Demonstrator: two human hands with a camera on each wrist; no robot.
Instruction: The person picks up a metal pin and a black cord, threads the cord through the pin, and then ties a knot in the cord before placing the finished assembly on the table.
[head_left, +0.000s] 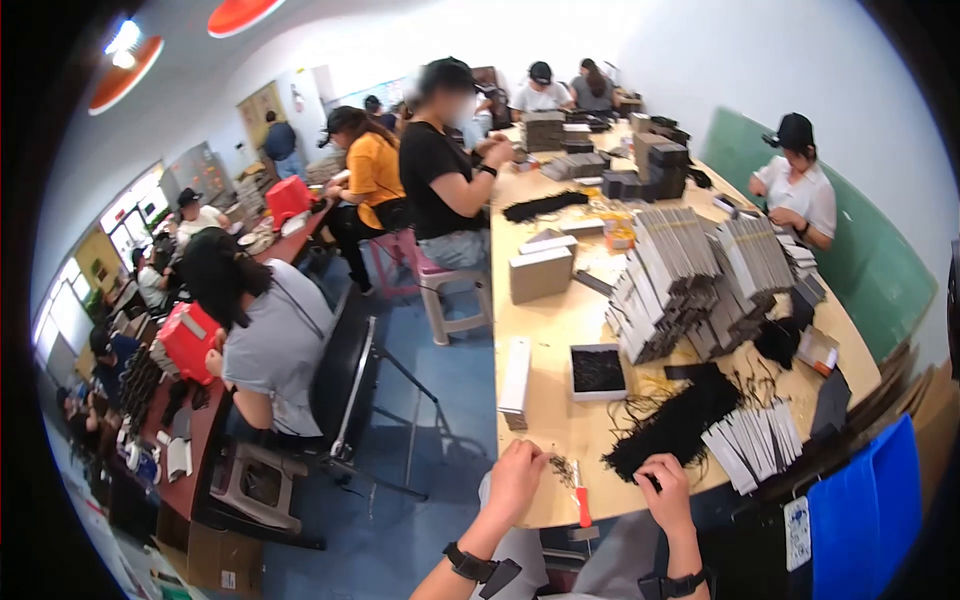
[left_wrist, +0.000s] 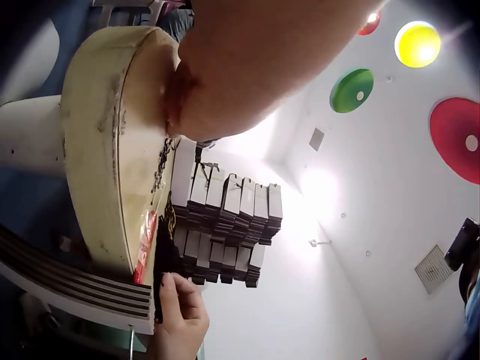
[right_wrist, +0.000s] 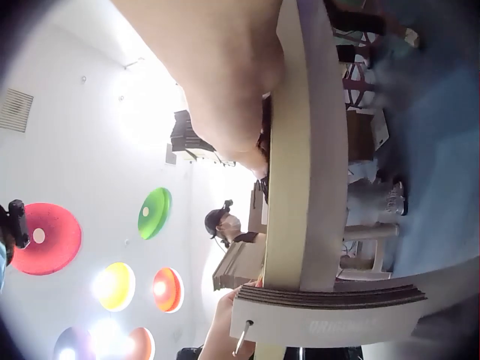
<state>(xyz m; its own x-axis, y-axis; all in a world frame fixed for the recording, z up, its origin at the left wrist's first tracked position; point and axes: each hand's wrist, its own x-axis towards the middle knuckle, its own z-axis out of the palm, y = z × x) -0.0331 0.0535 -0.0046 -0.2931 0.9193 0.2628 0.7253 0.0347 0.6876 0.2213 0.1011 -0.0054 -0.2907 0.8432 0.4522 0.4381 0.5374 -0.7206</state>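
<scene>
My left hand [head_left: 518,482] is at the table's front edge, fingers bent, beside small black bits [head_left: 562,468]; whether it holds anything is unclear. My right hand [head_left: 668,492] pinches black cord at the near end of a black cord bundle [head_left: 665,425]. Between the hands lies a red-handled tool [head_left: 583,508], also in the left wrist view [left_wrist: 145,251]. Below its handle, at the table edge, is a small grey board stack [head_left: 583,534]. In the right wrist view this stack [right_wrist: 330,307] has a metal hook at one end.
A box of black material [head_left: 598,372], an upright white box [head_left: 515,382] and fanned grey strips [head_left: 752,446] lie around the hands. Tall grey board stacks [head_left: 665,270] stand farther back. A blue bin [head_left: 868,510] is at right; several people sit around the tables.
</scene>
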